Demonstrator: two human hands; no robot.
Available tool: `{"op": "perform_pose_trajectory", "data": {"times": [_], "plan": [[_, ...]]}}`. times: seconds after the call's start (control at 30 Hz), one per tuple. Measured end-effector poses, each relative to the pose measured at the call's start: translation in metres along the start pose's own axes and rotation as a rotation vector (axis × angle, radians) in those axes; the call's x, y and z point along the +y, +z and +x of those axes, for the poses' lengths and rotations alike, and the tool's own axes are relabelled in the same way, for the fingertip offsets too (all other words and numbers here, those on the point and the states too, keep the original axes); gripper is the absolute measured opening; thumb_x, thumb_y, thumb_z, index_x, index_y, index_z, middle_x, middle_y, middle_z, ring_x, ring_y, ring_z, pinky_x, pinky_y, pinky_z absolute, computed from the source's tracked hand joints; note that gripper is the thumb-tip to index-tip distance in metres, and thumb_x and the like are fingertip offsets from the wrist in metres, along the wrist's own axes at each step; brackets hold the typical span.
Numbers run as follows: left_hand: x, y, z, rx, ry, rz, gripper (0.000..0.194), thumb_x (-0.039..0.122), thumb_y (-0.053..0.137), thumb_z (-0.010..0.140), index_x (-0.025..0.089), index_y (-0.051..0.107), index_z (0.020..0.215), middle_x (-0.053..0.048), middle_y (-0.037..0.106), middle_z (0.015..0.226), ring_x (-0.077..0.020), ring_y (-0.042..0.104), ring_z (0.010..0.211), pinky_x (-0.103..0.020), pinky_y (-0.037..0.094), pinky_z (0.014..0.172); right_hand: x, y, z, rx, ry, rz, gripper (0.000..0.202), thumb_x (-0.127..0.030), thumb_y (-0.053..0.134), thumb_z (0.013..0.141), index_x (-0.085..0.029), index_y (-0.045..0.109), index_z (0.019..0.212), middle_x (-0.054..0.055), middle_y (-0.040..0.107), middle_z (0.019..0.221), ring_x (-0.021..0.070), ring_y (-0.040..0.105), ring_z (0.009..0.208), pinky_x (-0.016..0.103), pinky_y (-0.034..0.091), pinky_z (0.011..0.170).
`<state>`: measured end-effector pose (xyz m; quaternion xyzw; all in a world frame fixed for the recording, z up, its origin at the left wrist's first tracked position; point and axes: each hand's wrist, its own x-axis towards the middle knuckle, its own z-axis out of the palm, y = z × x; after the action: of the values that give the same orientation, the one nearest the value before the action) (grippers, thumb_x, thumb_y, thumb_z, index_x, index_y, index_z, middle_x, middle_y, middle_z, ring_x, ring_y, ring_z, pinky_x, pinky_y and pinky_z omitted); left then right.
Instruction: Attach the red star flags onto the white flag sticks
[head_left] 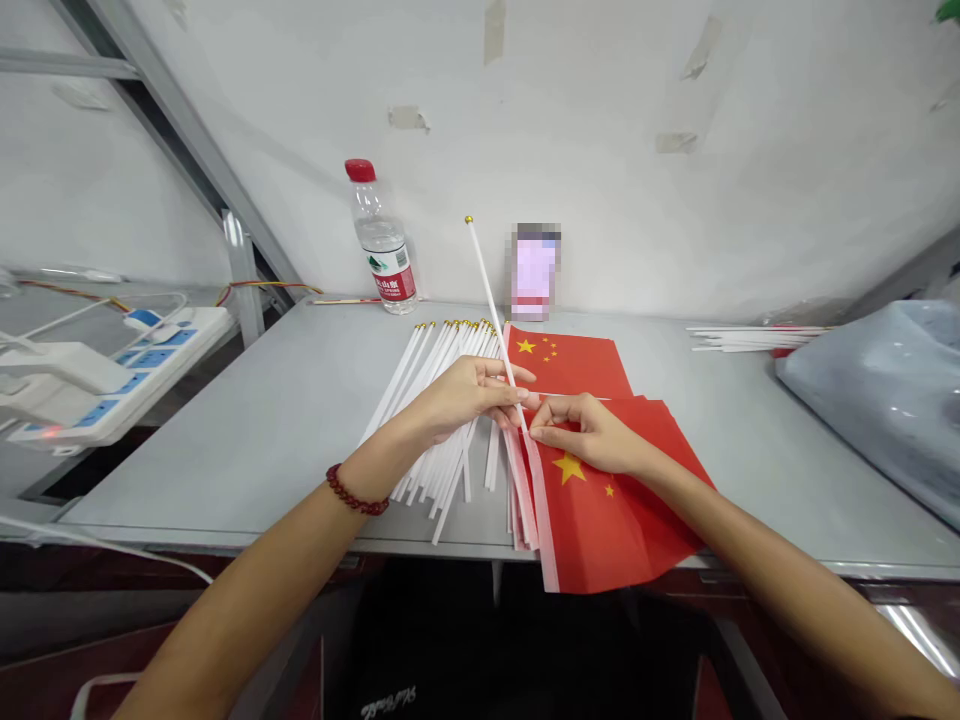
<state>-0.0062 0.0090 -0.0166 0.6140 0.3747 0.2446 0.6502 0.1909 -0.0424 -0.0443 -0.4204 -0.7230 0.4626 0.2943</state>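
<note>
Head view, tight on the action: what's in the left hand (471, 395)?

"Fingers curled narrow around a thin white stick with a gold ball tip (489, 290)! It tilts, lower end right at the pale edge of a red cloth flag with yellow stars (622, 530)."

"And the right hand (589, 430)?"

"Thumb and forefinger pinched on that edge! The flag overhangs the grey desk (262, 420), loose white sticks (442, 470) lying to its left."

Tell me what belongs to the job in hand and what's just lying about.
Job in hand:
white stick in the left hand
red flags, one pinched by the right hand
loose white sticks

Likely just lying about:
bottle
blurred phone
power strip
plastic bag
sticks beside the bag
</note>
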Motion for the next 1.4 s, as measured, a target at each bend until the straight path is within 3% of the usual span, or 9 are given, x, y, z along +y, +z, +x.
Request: {"op": "perform_pose_trajectory", "data": {"times": [0.13,0.33,0.5,0.67,0.87,1.0,1.17,1.3,1.4], "plan": [[0.003,0.003,-0.001,0.037,0.001,0.034,0.045,0.024,0.072,0.076,0.004,0.061,0.115,-0.013,0.073,0.080,-0.0108,0.062,0.057,-0.020,0.043,0.046,0.001,0.000,0.000,-0.010,0.018,0.028,0.023,-0.032,0.059,0.088,-0.016,0.057,0.072,-0.002,0.050,0.066,0.0097,0.041,0.060,0.027,0.035,0.062],[0.005,-0.003,0.003,0.392,0.153,-0.152,0.076,0.024,0.067,0.081,0.005,0.030,0.145,-0.011,0.071,0.088,-0.0055,0.053,0.048,-0.019,0.036,0.042,0.001,-0.004,-0.001,-0.236,0.024,0.123,0.024,-0.036,0.060,0.088,-0.016,0.057,0.076,-0.004,0.045,0.064,0.0086,0.035,0.057,0.025,0.030,0.055],[0.006,-0.015,0.006,0.510,0.283,-0.230,0.074,0.020,0.069,0.078,0.008,0.034,0.141,-0.005,0.070,0.079,-0.0049,0.051,0.046,-0.018,0.035,0.042,0.001,-0.005,-0.001,-0.353,0.012,0.068,0.022,-0.035,0.063,0.086,-0.015,0.060,0.076,-0.004,0.047,0.064,0.0075,0.036,0.054,0.023,0.030,0.052],[0.005,-0.014,0.003,0.361,0.201,-0.127,0.049,0.020,0.063,0.082,0.005,0.048,0.126,-0.010,0.073,0.076,-0.0072,0.055,0.044,-0.018,0.038,0.041,0.002,-0.001,-0.001,-0.309,0.008,0.075,0.020,-0.032,0.062,0.087,-0.015,0.059,0.076,-0.004,0.047,0.062,0.0071,0.036,0.054,0.023,0.030,0.052],[0.003,-0.002,-0.001,-0.035,-0.040,-0.018,0.070,0.021,0.065,0.082,0.010,0.032,0.143,-0.014,0.074,0.091,-0.0149,0.067,0.055,-0.023,0.048,0.046,0.001,-0.004,-0.001,-0.204,-0.014,0.098,0.022,-0.032,0.058,0.090,-0.015,0.057,0.076,-0.004,0.044,0.065,0.0078,0.036,0.058,0.024,0.032,0.057],[0.001,-0.007,0.005,0.186,0.090,-0.042,0.084,0.024,0.065,0.083,0.015,0.015,0.150,-0.011,0.075,0.088,-0.0105,0.061,0.047,-0.021,0.047,0.044,0.000,-0.008,-0.001,-0.304,0.024,0.077,0.022,-0.034,0.061,0.087,-0.015,0.059,0.077,-0.004,0.045,0.065,0.0073,0.034,0.055,0.024,0.030,0.053],[-0.001,-0.008,0.010,0.355,0.197,-0.030,0.055,0.020,0.065,0.082,0.011,0.044,0.133,-0.005,0.072,0.074,-0.0086,0.060,0.046,-0.020,0.048,0.046,0.001,-0.007,0.000,-0.281,0.016,0.071,0.023,-0.036,0.060,0.087,-0.016,0.058,0.076,-0.003,0.046,0.066,0.0082,0.036,0.057,0.024,0.031,0.055],[-0.001,-0.005,0.007,0.029,-0.002,0.014,0.035,0.025,0.064,0.085,0.008,0.062,0.115,-0.006,0.070,0.070,-0.0106,0.063,0.050,-0.021,0.050,0.048,0.004,-0.009,0.002,-0.116,-0.015,0.096,0.025,-0.037,0.057,0.089,-0.016,0.055,0.074,-0.002,0.047,0.068,0.0096,0.039,0.061,0.026,0.034,0.060],[-0.001,-0.005,0.004,-0.219,-0.088,0.070,0.048,0.032,0.063,0.086,0.009,0.058,0.128,-0.012,0.073,0.086,-0.0120,0.066,0.056,-0.023,0.052,0.050,0.006,-0.014,0.003,0.051,0.035,0.072,0.027,-0.040,0.057,0.089,-0.017,0.057,0.075,-0.002,0.046,0.066,0.0099,0.037,0.059,0.026,0.032,0.058]]}}
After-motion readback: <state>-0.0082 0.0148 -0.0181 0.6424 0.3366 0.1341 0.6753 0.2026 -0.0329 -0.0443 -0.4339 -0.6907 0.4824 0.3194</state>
